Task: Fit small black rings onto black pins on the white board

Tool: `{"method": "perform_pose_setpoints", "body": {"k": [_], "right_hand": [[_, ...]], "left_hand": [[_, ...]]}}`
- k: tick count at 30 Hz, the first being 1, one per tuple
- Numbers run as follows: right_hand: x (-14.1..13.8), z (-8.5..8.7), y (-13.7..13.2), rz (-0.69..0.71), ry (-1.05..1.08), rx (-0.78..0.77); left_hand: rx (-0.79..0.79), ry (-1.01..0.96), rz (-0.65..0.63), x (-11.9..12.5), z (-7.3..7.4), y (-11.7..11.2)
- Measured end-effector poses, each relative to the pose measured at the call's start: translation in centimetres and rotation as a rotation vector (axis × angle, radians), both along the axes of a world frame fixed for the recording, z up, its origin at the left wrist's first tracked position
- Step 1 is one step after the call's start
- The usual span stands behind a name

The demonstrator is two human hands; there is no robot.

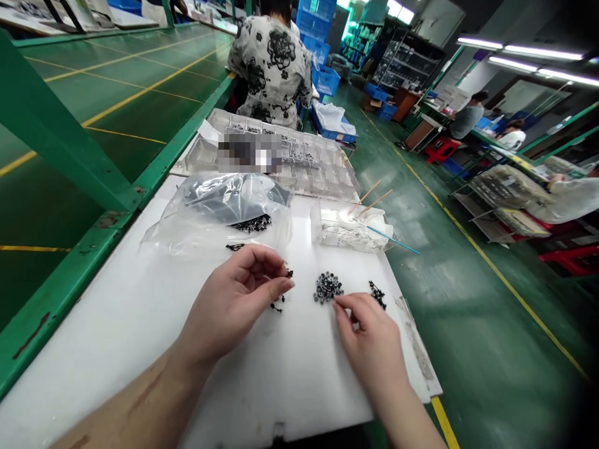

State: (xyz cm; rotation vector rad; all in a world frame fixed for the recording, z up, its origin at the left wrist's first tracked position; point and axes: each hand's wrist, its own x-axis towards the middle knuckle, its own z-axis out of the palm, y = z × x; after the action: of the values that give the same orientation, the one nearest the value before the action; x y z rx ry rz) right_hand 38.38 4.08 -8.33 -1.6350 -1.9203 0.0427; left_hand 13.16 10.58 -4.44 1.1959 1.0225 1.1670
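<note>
- Head view: left hand [229,305] grip together on a tiny black part [289,272] (light, fiddly; pinch its edge)
- right hand [369,340] grip apart, black ring pile [327,288] just beside at its 10 o'clock
- all on white bench [116,368]

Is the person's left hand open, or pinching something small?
Pinching: on the left hand, thumb and fingertips close together on a small black part.

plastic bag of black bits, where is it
Head view: the clear plastic bag lies on the white table, just beyond the left hand, left of the clear box of white tissue.
</note>
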Motion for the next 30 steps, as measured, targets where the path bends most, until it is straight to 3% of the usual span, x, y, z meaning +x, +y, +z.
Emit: {"method": "perform_pose_setpoints", "body": {"k": [4,11,14,16,21,23,30], "right_hand": [[-0.8,-2.0,0.3,0.012,-0.054,-0.056],[-1.2,-2.3,1.2,0.016,-0.059,-0.075],[-1.2,-1.4,0.8,0.025,-0.023,-0.039],[-1.3,-0.1,0.5,0.026,0.115,-0.029],[-2.4,3.8,1.0,0.065,0.833,-0.169],[-3.0,4.7,1.7,0.110,1.007,-0.259],[-4.2,4.9,2.6,0.282,1.004,-0.253]], "left_hand": [[-0.002,0.000,-0.016,0.3,0.3,-0.3],[0.011,0.016,-0.066,0.4,0.4,-0.7],[0.042,0.037,-0.077,0.4,0.4,-0.8],[0.059,0.050,-0.085,0.5,0.4,-0.9],[0.108,0.047,-0.106,0.7,0.8,-1.1],[0.131,0.051,-0.093,0.8,1.0,-1.3],[0.266,0.164,-0.030,0.8,1.2,-1.4]]}}
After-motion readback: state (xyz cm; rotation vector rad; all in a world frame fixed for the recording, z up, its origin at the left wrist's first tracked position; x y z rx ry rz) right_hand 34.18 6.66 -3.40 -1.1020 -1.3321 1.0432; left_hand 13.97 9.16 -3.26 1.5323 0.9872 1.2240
